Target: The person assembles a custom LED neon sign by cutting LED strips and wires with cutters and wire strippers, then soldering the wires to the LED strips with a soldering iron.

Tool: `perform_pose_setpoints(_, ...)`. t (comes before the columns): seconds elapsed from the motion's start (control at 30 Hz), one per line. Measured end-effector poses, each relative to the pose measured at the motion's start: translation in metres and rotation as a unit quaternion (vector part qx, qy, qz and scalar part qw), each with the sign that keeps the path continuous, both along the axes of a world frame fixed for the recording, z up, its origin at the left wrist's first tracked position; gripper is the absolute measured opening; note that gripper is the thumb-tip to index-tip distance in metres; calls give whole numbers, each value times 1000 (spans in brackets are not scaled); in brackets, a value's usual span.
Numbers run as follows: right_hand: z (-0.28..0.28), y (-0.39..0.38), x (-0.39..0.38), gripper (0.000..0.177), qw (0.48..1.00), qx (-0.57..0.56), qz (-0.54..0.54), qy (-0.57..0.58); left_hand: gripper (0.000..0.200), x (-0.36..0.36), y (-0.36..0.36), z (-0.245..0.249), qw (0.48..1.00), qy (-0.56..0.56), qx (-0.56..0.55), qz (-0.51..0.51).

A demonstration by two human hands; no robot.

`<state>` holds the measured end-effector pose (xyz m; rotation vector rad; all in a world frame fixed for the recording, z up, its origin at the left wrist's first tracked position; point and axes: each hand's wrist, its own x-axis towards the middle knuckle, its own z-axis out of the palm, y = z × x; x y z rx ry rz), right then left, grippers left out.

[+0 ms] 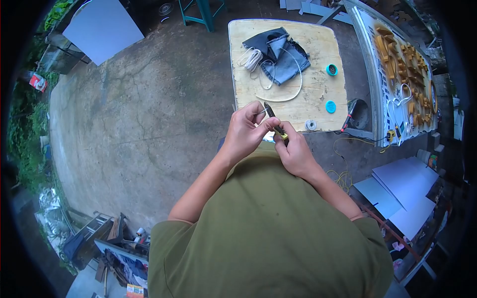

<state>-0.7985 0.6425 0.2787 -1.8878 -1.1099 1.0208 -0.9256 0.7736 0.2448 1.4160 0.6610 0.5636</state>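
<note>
My right hand [294, 151] is wrapped round the handle of a slim black-and-yellow hand tool [271, 112], its dark tip pointing up and away from me. My left hand [247, 126] pinches a thin pale wire [263, 111] close to that tip, and its thumb reaches to the tool's side. Both hands are over the near edge of a worn wooden table [318, 47]. Beyond them on the tabletop lie a folded piece of denim [288, 67], a bundle of white cord [253, 60] and a curved white strip [299, 82].
A round turquoise tin [332, 70], its lid [330, 107] and a small spool [311, 124] sit on the table's right side. Right of it stands a framed board [380, 94] with yellow-brown pieces. A teal stool [204, 17] is behind; yellow cable [343, 181] lies on the floor.
</note>
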Motion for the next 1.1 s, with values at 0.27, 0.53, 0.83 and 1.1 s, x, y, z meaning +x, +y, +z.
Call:
perform_pose_setpoints(0.27,4,2,0,27,1000,-2,8,-2,58,5,-14,4,991,-51,-89,81)
perform_pose_setpoints(0.53,-11,2,17,27,971,32,-149,183,49,-6,-3,-6,994,52,25,93)
perform_pose_setpoints(0.83,4,22,4,45,964,136,-129,187,30,0,-16,0,955,131,254,82)
perform_pose_setpoints(1.1,18,42,-8,48,981,145,-113,62,32,-2,-19,1,925,138,350,57)
